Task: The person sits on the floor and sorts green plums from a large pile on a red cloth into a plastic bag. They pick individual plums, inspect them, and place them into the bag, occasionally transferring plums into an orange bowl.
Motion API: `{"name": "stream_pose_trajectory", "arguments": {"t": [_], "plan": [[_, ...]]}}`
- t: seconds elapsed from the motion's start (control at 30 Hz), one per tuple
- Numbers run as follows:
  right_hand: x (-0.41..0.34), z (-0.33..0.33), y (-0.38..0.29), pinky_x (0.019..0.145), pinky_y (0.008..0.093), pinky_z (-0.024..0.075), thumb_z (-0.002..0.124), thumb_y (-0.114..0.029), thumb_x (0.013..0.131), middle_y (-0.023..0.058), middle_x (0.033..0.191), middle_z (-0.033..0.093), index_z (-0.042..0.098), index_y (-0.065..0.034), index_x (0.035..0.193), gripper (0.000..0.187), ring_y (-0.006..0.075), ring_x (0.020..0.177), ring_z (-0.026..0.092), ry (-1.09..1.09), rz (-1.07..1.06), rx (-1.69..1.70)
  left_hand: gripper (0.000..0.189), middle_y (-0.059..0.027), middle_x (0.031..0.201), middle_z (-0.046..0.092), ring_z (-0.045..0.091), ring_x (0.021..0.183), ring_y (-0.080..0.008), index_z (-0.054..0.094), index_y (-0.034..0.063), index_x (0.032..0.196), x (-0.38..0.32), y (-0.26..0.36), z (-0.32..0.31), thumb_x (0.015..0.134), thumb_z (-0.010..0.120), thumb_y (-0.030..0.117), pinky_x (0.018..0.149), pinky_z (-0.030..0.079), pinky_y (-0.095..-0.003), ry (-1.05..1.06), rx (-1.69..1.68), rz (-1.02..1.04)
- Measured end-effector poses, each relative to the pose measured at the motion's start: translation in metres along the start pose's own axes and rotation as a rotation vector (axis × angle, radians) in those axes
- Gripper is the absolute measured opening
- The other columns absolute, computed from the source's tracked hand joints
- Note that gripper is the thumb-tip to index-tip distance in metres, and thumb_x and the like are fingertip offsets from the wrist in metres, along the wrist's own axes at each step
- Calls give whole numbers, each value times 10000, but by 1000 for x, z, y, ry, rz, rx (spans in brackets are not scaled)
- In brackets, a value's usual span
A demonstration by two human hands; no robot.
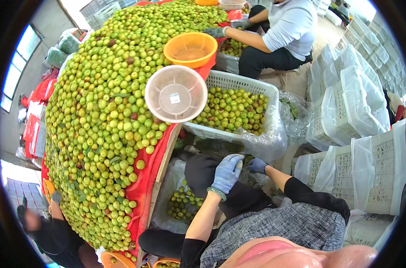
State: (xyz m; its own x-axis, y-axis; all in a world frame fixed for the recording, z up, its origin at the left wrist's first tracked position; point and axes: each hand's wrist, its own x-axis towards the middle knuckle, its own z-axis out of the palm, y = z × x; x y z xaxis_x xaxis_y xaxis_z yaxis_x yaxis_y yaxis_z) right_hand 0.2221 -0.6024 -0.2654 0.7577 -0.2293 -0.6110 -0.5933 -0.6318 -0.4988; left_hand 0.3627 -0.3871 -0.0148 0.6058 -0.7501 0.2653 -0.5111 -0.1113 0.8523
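Note:
My left hand, in a blue knit glove with a green bangle at the wrist, hovers over my dark-clad knee. Its fingers are bent and close together; the palm side is hidden. To its right and lower down is my right hand, also gloved, near clear plastic; whatever its fingers touch is hidden. Just beyond both hands stands a white plastic crate, lined with clear film and part-filled with green jujubes. Beside my left forearm, a film-lined container holds more of the fruit.
A red-cloth-covered table bears a large heap of jujubes. A white basket and an orange basket rest at its edge. Stacked crates stand right. A co-worker sits ahead; another person is lower left.

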Motion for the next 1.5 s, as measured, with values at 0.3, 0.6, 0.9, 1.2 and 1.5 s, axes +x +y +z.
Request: {"name": "stream_pose_trajectory", "arguments": {"t": [0.3, 0.6, 0.9, 1.2, 1.5], "plan": [[-17, -113, -353, 667, 410, 510, 643, -173, 899, 162, 838, 668, 664, -76, 1108, 231, 312, 746, 657, 575, -895, 109, 168, -108, 1028, 689, 649, 973, -250, 687, 38, 1055, -128, -50, -159, 904, 629, 85, 881, 509, -361, 516, 127, -290], [130, 17, -617, 1058, 497, 358, 584, -554, 864, 157, 1417, 469, 538, -115, 1348, 655, 380, 1308, 442, 850, -931, -402, 571, -197, 1361, 514, 484, 1221, -386, 518, 83, 1359, -197, -166, -230, 831, 668, 239, 1012, 397, -512, 450, 889, -636], [124, 49, -606, 1128, 456, 330, 498, -441, 965, 220, 1396, 501, 519, -66, 1377, 557, 377, 1311, 452, 177, -1233, -119, 591, -176, 1395, 466, 444, 1291, -362, 529, 82, 1347, -161, -194, -251, 810, 693, 265, 1064, 361, -501, 456, 875, -332], [219, -89, -641, 954, 467, 481, 643, -361, 802, 243, 1178, 610, 624, 20, 1128, 501, 398, 1097, 594, 754, -623, -377, 389, -126, 1289, 541, 479, 1242, -335, 615, 83, 1201, -165, -200, -248, 816, 629, 136, 1049, 373, -496, 525, 875, -239], [141, -57, -647, 816, 446, 536, 551, -295, 917, 189, 956, 676, 640, -33, 1019, 295, 364, 907, 671, 845, -879, -669, 417, -124, 1331, 523, 490, 1218, -329, 550, 83, 1279, -138, -163, -264, 895, 618, 232, 1028, 416, -495, 800, 265, -334]]}}
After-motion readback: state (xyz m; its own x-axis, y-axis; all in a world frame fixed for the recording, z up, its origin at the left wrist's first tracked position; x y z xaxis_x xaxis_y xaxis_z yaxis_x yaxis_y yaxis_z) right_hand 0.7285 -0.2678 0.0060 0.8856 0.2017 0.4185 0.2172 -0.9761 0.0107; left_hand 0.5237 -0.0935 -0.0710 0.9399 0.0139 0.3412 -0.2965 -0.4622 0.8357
